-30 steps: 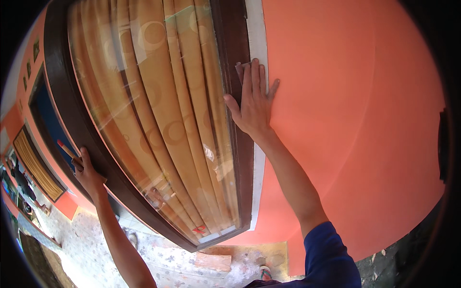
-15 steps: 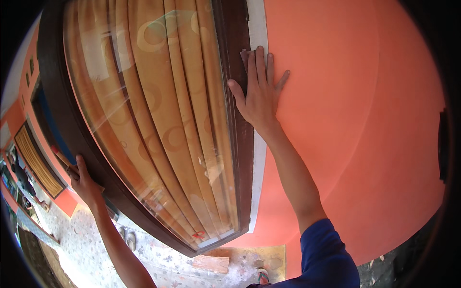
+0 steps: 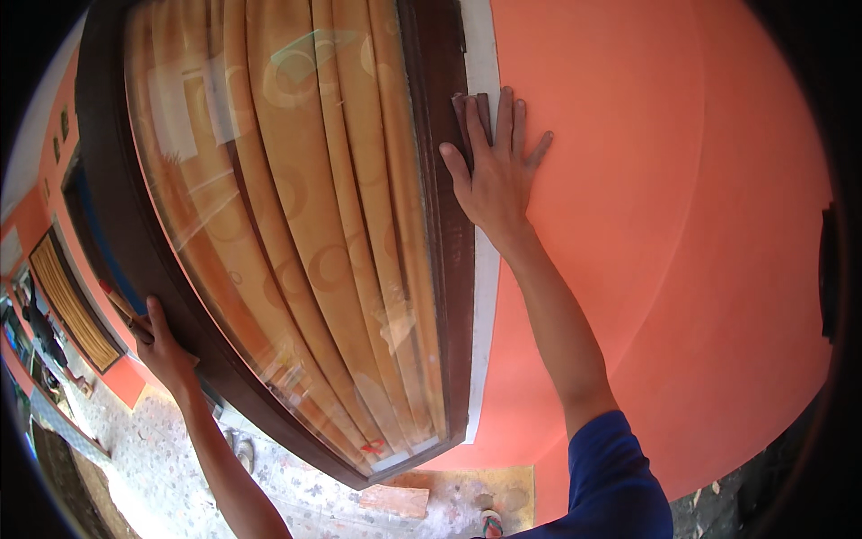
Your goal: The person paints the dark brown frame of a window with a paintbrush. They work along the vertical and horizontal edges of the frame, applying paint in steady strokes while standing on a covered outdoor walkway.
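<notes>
A large window with a dark brown wooden frame [image 3: 446, 234] fills the middle, tan curtains [image 3: 296, 180] behind its glass. My right hand [image 3: 494, 184] reaches up along the frame's right side, its fingers spread. Beneath its index finger and palm a folded brown sheet [image 3: 461, 112], like sandpaper, is pressed to the wood. On the left, my left hand [image 3: 166, 350] is closed at the frame's outer edge with the thumb up. A slim red-tipped tool [image 3: 117, 301] sticks out of it; the fingers hide the rest, so its kind cannot be told.
An orange wall [image 3: 628, 180] stretches to the right of the window, past a white strip [image 3: 483, 314]. Below lies a patterned tile floor [image 3: 296, 503] with whitish dust, shoes [image 3: 244, 452] and a flat board [image 3: 395, 500]. Another person [image 3: 45, 332] is at the far left.
My right hand has slid slightly to the right, and more of the brown sheet shows beside its fingers. The left hand has barely shifted. The view has moved a little.
</notes>
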A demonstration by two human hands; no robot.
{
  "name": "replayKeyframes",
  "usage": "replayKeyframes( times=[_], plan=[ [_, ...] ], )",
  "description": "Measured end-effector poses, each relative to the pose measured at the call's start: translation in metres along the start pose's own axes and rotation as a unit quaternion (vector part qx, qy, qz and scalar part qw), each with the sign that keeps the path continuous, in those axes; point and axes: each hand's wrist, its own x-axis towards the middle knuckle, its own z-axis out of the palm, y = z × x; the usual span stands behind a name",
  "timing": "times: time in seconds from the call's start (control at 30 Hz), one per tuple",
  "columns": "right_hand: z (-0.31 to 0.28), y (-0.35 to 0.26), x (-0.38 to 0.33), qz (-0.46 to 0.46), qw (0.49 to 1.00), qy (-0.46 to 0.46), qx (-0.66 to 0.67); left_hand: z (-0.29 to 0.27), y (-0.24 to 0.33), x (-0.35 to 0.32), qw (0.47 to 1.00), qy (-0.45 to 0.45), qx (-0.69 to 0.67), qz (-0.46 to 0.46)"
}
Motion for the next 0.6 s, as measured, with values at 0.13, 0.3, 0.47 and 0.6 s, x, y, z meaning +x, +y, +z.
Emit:
replayKeyframes(
  times=[0.13,0.3,0.47,0.6],
  plan=[
    [0.011,0.01,0.041,-0.013,0.999,0.048,-0.014,0.008,0.009,-0.005,1.0,0.02,-0.021,0.013],
    [0.01,-0.001,0.044,0.006,0.998,0.058,-0.003,0.007,0.015,-0.009,0.998,0.025,-0.052,0.017],
    [0.005,-0.002,-0.001,0.0,1.0,0.013,-0.014,0.007,0.016,-0.011,0.998,0.025,-0.052,0.008],
    [0.013,0.006,0.012,-0.011,1.0,0.027,-0.002,0.004,0.011,-0.01,1.0,0.01,-0.014,0.016]
  ],
)
